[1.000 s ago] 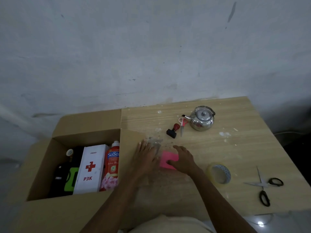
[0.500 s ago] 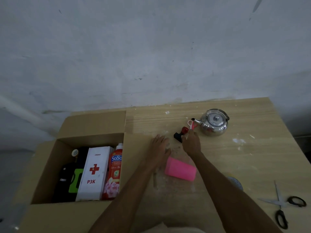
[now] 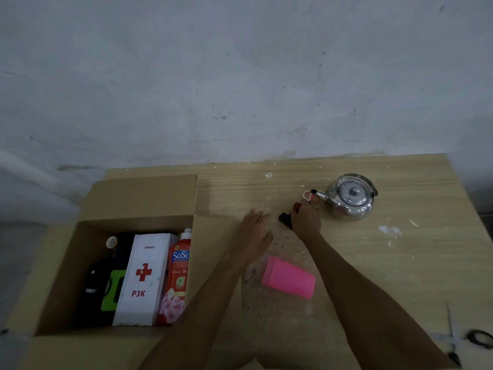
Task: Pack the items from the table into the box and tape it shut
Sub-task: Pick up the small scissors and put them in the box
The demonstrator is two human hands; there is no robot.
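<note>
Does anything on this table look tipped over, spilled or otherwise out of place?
The pink cup lies on its side on the table rather than upright. Near the kettle, white smears mark the wood.

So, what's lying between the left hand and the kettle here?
The head view shows the right hand gripping a black-and-red stamp there, between left hand and kettle; small red-handled scissors lie by the kettle's spout.

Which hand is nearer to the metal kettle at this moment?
Right. The right hand is just short of the kettle, below its spout, holding the stamp. The left hand lies flat farther away, beside the box flap.
</note>
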